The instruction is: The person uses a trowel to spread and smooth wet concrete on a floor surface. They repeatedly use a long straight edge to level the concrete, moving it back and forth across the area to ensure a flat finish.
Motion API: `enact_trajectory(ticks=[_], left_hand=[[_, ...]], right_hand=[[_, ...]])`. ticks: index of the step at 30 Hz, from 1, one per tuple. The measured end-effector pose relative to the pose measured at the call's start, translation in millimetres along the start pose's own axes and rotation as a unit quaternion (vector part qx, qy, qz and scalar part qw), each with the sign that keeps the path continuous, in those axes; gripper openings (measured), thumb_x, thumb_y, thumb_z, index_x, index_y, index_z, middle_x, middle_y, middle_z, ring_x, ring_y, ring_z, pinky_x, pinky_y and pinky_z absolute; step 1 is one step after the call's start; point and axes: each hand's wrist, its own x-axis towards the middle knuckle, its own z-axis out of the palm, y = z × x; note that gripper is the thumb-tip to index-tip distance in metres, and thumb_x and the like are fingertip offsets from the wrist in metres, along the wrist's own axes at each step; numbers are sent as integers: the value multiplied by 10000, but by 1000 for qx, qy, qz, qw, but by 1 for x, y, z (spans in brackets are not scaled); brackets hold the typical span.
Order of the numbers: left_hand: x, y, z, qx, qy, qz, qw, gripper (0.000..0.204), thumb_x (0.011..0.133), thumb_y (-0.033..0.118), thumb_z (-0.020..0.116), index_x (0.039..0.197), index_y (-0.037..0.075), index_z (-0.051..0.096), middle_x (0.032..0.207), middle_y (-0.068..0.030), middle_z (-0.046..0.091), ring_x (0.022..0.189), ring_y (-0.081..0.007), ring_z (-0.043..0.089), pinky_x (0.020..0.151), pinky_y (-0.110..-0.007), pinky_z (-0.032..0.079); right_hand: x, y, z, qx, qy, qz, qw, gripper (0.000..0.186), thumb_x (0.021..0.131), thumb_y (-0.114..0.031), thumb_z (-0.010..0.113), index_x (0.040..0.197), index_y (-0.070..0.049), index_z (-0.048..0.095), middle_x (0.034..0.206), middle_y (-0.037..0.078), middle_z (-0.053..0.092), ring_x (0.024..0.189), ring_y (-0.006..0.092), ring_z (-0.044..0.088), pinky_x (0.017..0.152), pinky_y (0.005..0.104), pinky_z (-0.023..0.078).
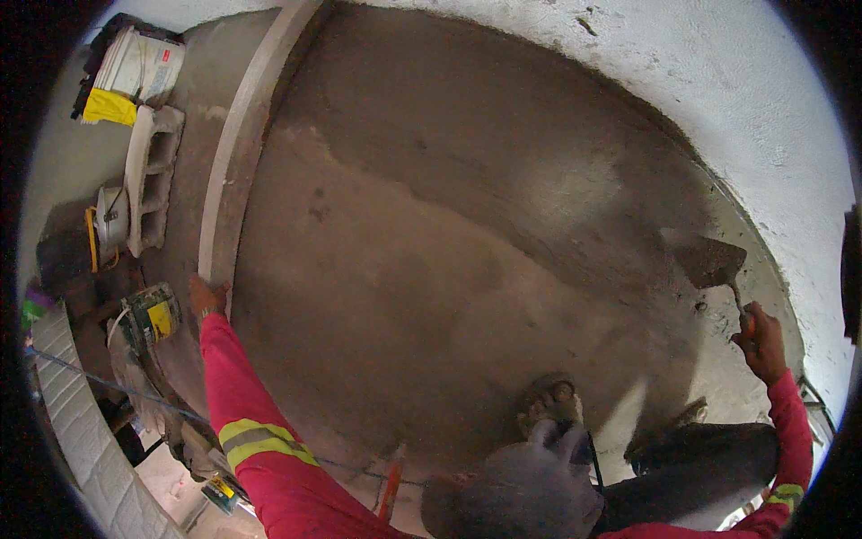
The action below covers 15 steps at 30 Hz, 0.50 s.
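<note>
My right hand [761, 343] grips the handle of a trowel [711, 260] at the right. The trowel's broad, mortar-covered blade lies over the wet grey floor surface [503, 180], close to the foot of the white wall. At the left, my left hand [208, 295] is closed over the near end of a long pale strip [235, 144] that runs away along the left side of the grey surface. Whether the strip is a loose bar or a fixed ledge I cannot tell. Smooth and rough patches both show on the grey surface between my hands.
A rough white wall [754, 99] curves along the right. Beyond the strip stand a hollow concrete block [154, 184], a white bucket [139, 63] with a yellow cloth, and a dark tub [151, 314]. My mortar-smeared foot [549, 404] and an orange-handled tool [392, 490] are near the front.
</note>
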Motion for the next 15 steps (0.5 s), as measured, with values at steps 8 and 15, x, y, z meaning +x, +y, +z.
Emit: enact_trajectory(ticks=[8, 15], left_hand=[[-3, 34, -3, 40, 10, -7, 999, 801, 675, 240, 763, 1299, 23, 309, 1232, -235, 482, 1138, -377, 478, 905, -438, 436], [13, 22, -3, -30, -89, -30, 995, 841, 703, 255, 739, 1355, 27, 259, 1238, -258, 471, 1124, -392, 484, 911, -450, 426]], right_hand=[[0, 13, 0, -37, -1, -3, 999, 422, 659, -62, 692, 1024, -46, 480, 698, 136, 517, 655, 353, 499, 594, 401, 386], [2, 25, 5, -3, 40, 31, 999, 417, 647, -20, 679, 1009, -39, 474, 668, 122, 481, 604, 298, 474, 571, 383, 380]])
